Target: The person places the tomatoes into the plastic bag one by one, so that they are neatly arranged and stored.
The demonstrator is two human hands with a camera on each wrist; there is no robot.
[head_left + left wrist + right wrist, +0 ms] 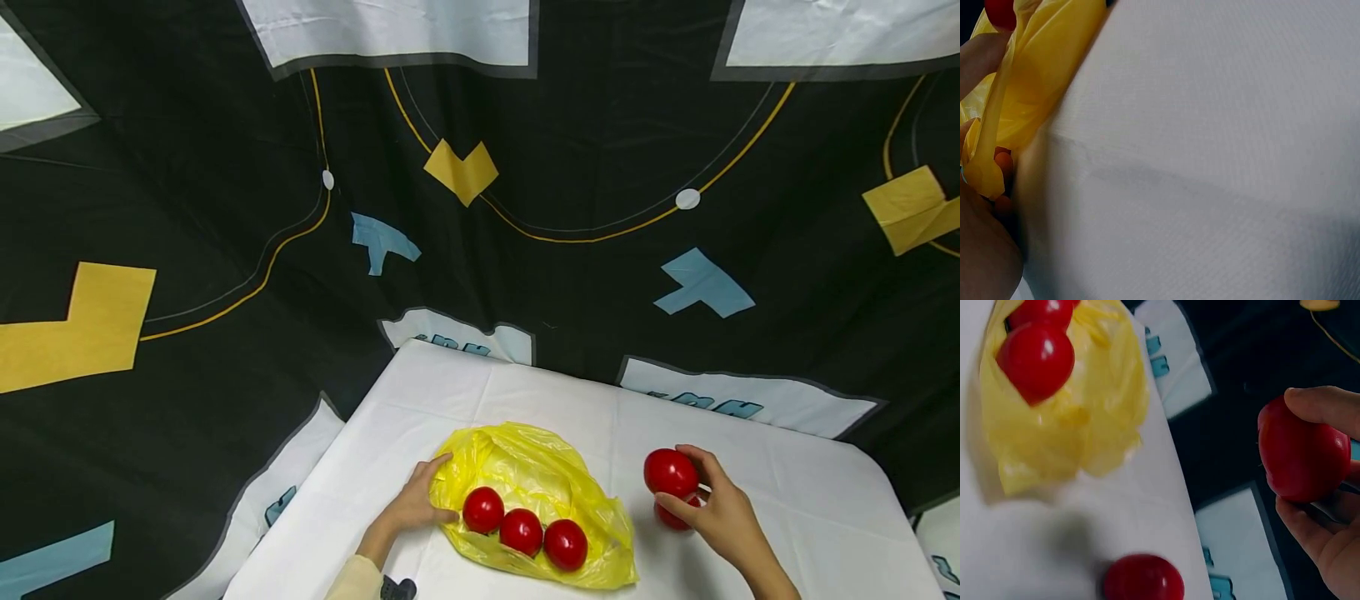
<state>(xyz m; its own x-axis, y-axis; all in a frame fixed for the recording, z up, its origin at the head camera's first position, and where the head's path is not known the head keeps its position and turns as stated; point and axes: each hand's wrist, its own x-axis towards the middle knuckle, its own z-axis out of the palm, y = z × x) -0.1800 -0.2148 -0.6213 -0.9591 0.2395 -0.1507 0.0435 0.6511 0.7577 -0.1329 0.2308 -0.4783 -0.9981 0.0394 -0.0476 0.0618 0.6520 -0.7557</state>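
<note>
Three red tomatoes, one of them the middle tomato (521, 532), lie in a row in the opening of a yellow plastic bag (525, 454). My left hand (415, 500) grips the bag's left edge; in the left wrist view its fingers hold the yellow plastic (1035, 81). To the right of the bag, my right hand (723, 508) holds a red tomato (670, 472) between thumb and fingers. The right wrist view shows this held tomato (1300, 453) raised, apart from another tomato (1143, 578) on the table, which it partly covers in the head view.
A white cloth covers the table (810, 492). Behind it hangs a black cloth (570, 317) with yellow, blue and white shapes. A dark band (397, 588) sits on the left wrist.
</note>
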